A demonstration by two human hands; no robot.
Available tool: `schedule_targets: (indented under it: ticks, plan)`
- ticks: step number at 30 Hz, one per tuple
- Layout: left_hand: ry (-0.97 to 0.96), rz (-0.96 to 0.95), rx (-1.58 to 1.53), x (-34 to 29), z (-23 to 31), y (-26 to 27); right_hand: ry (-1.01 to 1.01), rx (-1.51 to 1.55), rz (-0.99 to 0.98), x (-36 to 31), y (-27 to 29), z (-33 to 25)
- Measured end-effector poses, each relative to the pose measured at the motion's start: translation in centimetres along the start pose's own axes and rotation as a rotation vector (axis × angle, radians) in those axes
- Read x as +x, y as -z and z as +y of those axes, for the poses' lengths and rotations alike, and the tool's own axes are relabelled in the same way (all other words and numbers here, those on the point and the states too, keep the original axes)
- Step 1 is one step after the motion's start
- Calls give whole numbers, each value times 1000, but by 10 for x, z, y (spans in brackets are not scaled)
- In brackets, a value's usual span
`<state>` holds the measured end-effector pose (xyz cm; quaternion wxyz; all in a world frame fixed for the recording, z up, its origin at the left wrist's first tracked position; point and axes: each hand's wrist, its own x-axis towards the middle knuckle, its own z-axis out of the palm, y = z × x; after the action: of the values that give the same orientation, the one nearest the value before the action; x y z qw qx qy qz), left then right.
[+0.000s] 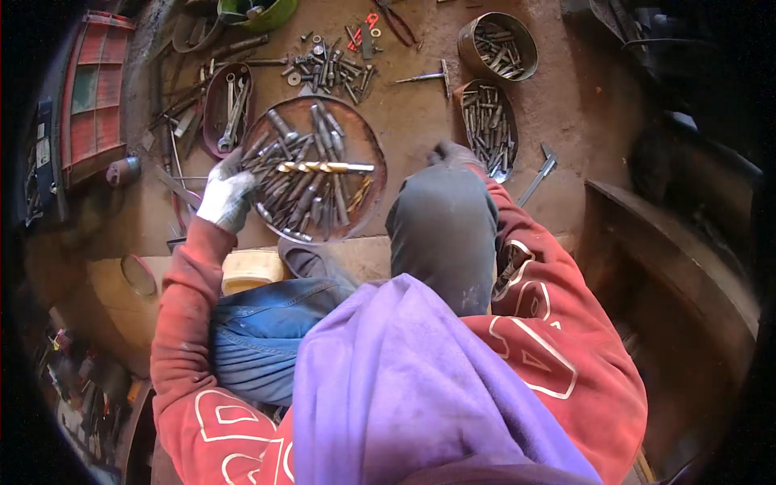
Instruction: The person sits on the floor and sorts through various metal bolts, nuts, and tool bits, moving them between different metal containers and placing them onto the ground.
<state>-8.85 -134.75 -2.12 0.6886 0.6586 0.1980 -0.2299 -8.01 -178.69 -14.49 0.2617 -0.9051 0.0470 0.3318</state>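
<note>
We see the long gold-and-silver metal drill bit (323, 167) lying left to right atop dark steel bits (303, 202) in the round brown tray (366, 129), just right of our nearer, white-gloved left hand (225, 192). That hand meets the tray's left rim, its grip unclear; right of the tray, whether our blurred right hand (454, 153) is spread, we cannot tell.

Before you, a round brown pan (360, 133) holds jumbled dark metal bits (305, 200); a gold-fluted, silver-shanked drill bit (325, 167) lies across them.
</note>
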Motion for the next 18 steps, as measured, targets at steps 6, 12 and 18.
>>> schedule_targets:
  ticks: [6,12,18]
  plan:
    - [2,-29,118,35,1,-55,-179,-318,65,14,2,59]
    - [8,-72,120,66,-68,-34,-18,-315,482,-9,0,97]
    - [-75,-169,25,82,-154,-26,406,168,273,-20,-39,-22]
